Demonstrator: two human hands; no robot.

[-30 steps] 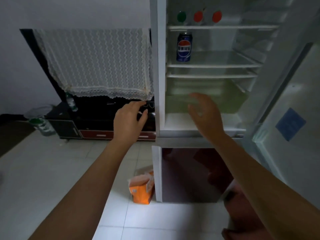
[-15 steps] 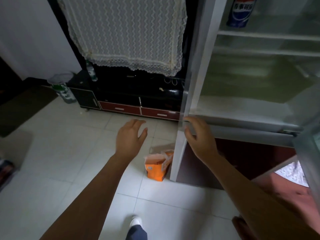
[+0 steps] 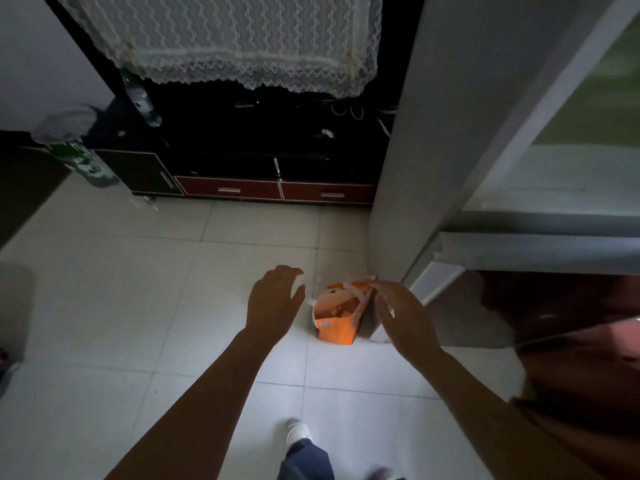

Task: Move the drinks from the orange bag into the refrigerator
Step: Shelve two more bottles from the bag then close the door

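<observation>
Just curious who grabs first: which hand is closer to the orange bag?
Right. The right hand overlaps the right edge of the orange bag; the left hand hovers left of it, floor showing between.

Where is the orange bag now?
Head view, centre: the orange bag stands on the tiled floor beside the refrigerator, seen between the left hand and right hand.
</observation>
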